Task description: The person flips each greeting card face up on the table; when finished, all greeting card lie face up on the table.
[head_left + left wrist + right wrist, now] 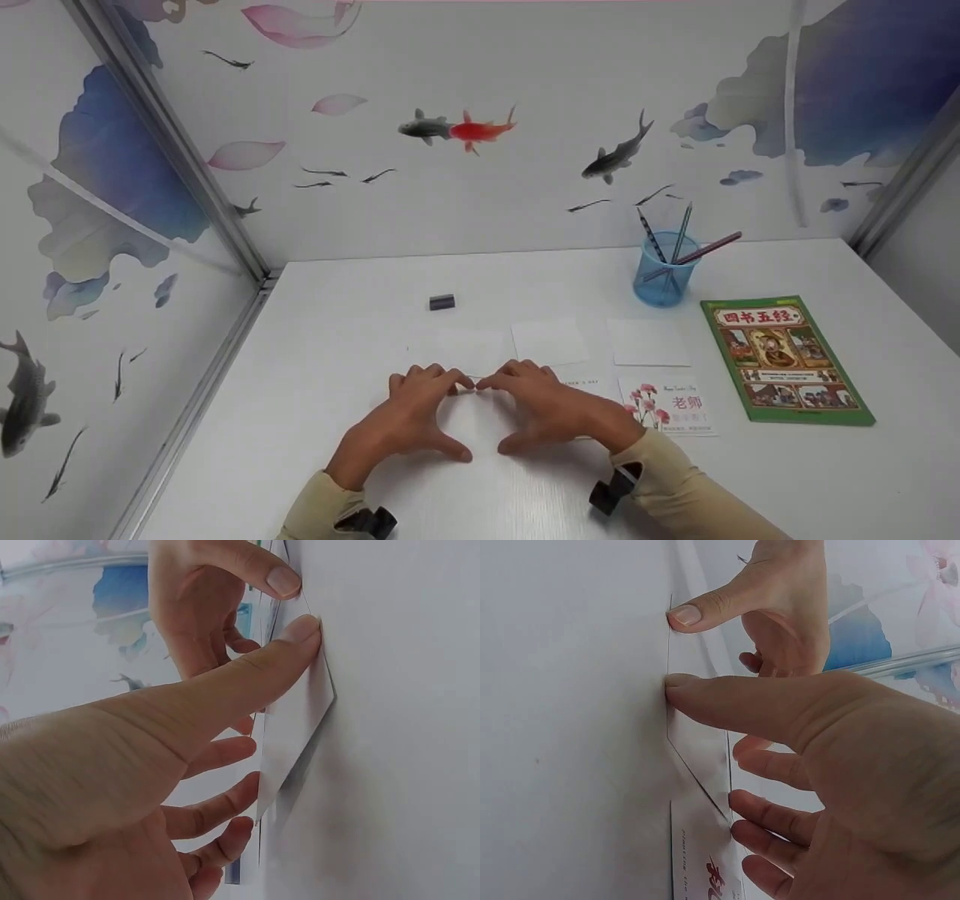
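Note:
A blank white card (292,720) is held between both hands, close over the white table and tilted in the left wrist view. My left hand (412,416) has its thumb at the card's near edge and its fingertips along the far edge. In mirror position, my right hand (551,411) grips the other side the same way, with its thumb on the near edge of the card (694,731). The two index fingertips almost meet in the head view. Partly covered by the right hand lies a printed card (585,384); beside it is another with pink flowers (645,405).
Behind the hands lie blank white cards (551,341), (649,343) and a faint white sheet (461,346). A small dark block (442,302) sits farther back. At the right stand a blue pencil cup (664,281) and a green-edged book (787,360). Patterned panels bound the table.

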`<state>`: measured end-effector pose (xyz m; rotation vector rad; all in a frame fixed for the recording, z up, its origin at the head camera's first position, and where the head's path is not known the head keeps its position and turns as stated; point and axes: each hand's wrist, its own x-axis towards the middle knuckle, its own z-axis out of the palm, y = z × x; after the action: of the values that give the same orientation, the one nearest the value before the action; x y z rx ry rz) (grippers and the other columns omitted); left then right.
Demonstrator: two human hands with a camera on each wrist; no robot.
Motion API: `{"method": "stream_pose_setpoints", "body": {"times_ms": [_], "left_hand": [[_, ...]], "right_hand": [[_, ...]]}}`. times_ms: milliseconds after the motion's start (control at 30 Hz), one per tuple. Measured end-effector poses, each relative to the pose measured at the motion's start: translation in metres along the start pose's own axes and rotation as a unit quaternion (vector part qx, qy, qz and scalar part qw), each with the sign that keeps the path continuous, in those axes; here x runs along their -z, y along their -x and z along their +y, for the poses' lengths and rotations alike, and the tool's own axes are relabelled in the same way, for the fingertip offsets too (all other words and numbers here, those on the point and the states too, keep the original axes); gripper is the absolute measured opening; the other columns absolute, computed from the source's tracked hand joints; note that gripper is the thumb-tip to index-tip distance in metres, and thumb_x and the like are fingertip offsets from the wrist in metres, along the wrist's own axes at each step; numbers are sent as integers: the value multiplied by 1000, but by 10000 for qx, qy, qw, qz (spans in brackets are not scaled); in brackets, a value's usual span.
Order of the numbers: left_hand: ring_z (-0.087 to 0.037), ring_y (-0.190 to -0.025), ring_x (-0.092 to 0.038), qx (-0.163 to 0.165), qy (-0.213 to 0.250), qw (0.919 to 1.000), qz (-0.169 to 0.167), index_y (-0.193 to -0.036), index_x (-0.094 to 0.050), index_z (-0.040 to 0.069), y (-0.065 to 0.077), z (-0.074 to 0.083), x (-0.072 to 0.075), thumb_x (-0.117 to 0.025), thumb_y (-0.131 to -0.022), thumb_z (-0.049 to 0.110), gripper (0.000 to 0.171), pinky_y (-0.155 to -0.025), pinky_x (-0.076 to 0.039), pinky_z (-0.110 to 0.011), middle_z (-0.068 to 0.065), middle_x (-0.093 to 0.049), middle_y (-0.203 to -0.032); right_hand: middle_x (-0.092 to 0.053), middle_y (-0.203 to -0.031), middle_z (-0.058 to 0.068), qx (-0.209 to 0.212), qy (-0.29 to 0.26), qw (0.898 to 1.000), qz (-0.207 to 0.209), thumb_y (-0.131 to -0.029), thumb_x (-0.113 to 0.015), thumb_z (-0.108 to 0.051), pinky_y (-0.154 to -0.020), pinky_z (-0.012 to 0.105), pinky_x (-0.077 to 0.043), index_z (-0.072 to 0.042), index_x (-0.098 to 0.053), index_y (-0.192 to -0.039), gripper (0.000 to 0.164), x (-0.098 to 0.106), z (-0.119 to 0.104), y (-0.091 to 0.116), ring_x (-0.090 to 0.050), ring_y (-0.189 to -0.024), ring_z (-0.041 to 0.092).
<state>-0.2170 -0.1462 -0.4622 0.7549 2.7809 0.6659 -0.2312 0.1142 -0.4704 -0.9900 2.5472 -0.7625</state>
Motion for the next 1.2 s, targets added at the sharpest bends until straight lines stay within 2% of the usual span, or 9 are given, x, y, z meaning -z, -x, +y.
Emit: {"method": "stream_pose_setpoints", "body": {"times_ms": [100,267,433,567,700,800,933,1033,1200], "left_hand": [[-27,-116,-54,-155,2,9994,314,-132,-65,21,-2,0,-1,-101,-74,42,71,-101,-35,-58,-2,-66,-122],[-32,-122,-56,-423,23,9950,903,-124,-69,17,-7,0,-4,-95,-85,29,48,-103,-41,-58,-5,-67,-126],[-25,-113,-62,-477,615,9875,1367,-127,-72,13,-9,5,-3,-83,-98,32,36,-102,-54,-48,-6,-65,-123],[-20,-107,-73,-466,1975,9708,1280,-146,-60,14,-9,12,0,-66,-109,44,49,-94,-64,-40,-4,-67,-123],[-30,-129,-72,-474,3002,9476,985,-153,-49,12,-8,15,-1,-55,-114,42,49,-101,-63,-41,-10,-64,-143],[-34,-131,-70,-396,3229,9411,918,-157,-44,7,-7,14,-4,-56,-114,28,49,-99,-63,-36,-15,-60,-149],[-26,-118,-71,-246,3393,9365,847,-163,-40,5,-9,12,-8,-57,-111,16,56,-90,-62,-27,-17,-62,-145],[-24,-113,-73,-195,3833,9198,817,-161,-44,9,-12,11,-9,-59,-111,18,54,-89,-64,-31,-16,-65,-141],[-29,-125,-72,-51,4924,8666,810,-163,-38,12,-15,10,-8,-71,-106,22,66,-99,-64,-42,-18,-63,-148]], "right_hand": [[-58,-143,9,-81,-55,9997,212,-86,-92,-33,-114,57,-44,-18,-56,-155,80,1,1,-1,-53,-130,27],[-62,-135,9,52,-700,9946,766,-95,-85,-18,-91,36,-58,-16,-52,-157,70,4,3,-3,-64,-99,17],[-61,-143,12,454,-1789,9723,1432,-104,-74,-17,-91,27,-62,-22,-44,-162,66,8,0,-5,-75,-91,10],[-62,-152,7,782,-2249,9522,1914,-108,-70,-29,-100,34,-62,-27,-46,-161,58,11,-8,-5,-78,-111,14],[-64,-153,-2,978,-1877,9547,2090,-110,-65,-33,-99,38,-62,-26,-53,-156,48,13,-12,-4,-71,-127,16],[-66,-147,-4,955,-1522,9594,2174,-110,-67,-21,-94,36,-61,-22,-57,-153,45,14,-11,-4,-68,-124,18],[-68,-138,0,759,-1157,9623,2343,-105,-70,-8,-82,32,-58,-19,-59,-152,49,13,-8,-3,-65,-107,18],[-72,-129,1,445,-890,9633,2495,-104,-72,-12,-75,32,-57,-17,-62,-149,46,14,-4,-3,-65,-92,14],[-79,-94,-4,-485,-681,9570,2777,-103,-77,-34,-63,26,-52,-14,-57,-153,58,14,-2,-4,-63,-68,5]]}}
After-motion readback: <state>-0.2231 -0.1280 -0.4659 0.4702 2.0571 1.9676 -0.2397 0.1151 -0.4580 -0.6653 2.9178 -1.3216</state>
